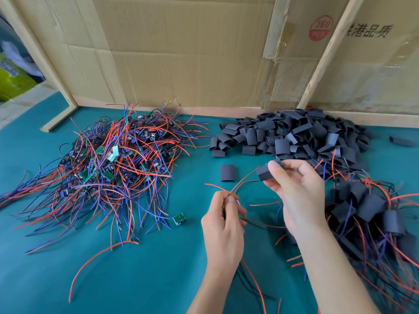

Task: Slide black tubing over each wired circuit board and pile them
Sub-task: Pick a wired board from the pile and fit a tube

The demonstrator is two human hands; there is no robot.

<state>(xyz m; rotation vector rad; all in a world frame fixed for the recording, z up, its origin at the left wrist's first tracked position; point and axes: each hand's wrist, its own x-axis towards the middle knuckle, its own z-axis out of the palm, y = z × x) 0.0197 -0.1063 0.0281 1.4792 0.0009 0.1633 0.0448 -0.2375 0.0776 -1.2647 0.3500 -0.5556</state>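
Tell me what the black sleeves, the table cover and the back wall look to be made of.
Sleeves: probably thin matte plastic or rubber tubing; they lie flattened and creased.
Table cover: teal, dull, fabric- or felt-like mat, no shine.
Back wall: corrugated cardboard, brown, creased, taped, printed.

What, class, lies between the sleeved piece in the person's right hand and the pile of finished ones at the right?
Nothing visible. The right hand holds the black tubing piece above the table, and the finished pile lies just beside that hand with only open air between them.
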